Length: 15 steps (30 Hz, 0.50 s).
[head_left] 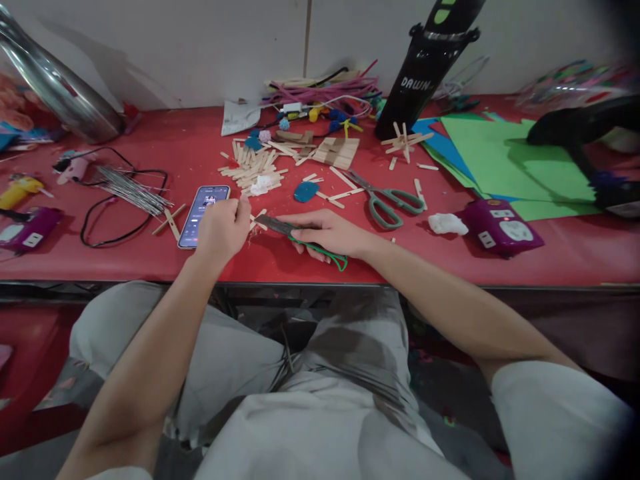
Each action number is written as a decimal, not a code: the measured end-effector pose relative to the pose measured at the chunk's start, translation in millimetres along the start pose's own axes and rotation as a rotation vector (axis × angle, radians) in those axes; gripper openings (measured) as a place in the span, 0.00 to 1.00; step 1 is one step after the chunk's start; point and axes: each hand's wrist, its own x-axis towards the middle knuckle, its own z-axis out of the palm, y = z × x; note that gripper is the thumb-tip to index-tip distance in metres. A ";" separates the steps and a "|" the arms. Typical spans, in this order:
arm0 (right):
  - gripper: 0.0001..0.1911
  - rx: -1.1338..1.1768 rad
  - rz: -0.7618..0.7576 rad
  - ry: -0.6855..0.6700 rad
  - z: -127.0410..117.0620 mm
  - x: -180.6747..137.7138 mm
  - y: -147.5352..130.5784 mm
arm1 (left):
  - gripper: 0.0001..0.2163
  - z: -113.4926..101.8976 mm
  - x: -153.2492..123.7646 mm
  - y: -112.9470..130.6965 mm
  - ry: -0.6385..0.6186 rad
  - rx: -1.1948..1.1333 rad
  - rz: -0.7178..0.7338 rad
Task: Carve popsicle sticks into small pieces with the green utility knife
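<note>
My left hand [225, 223] is closed, pinching a wooden craft stick [259, 217] whose short end shows past the fingers. A knife [273, 225] with a dark grey blade and green at its handle end is in my right hand [333, 232], fingers wrapped round it. The blade's tip meets or nearly meets the stick; exact contact is unclear. Small shavings lie on the red table [245, 267] below. Beside my left hand lies a lit phone [193, 223]. Grey-handled scissors [387, 200] rest beyond my right hand, near a blue oval piece [306, 192].
A heap of craft sticks [253, 163] and a joined stick panel [337, 152] lie ahead. Metal wires [133, 190] sit left. At right are a purple power box [503, 227], green paper sheets [515, 160] and a tall black container [417, 77]. A steel bottle [65, 87] stands back left.
</note>
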 end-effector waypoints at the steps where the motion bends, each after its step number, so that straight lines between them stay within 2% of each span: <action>1: 0.27 0.002 0.000 0.005 -0.1 0.1 0.4 | 0.21 0.1 0.0 0.0 0.000 0.000 0.000; 4: 0.27 0.034 -0.021 0.038 -0.2 0.8 1.8 | 0.21 0.5 -0.2 0.0 0.013 -0.001 0.008; 15: 0.27 0.041 -0.009 0.029 0.2 -0.1 -1.4 | 0.22 0.1 -0.7 0.6 0.028 -0.009 0.026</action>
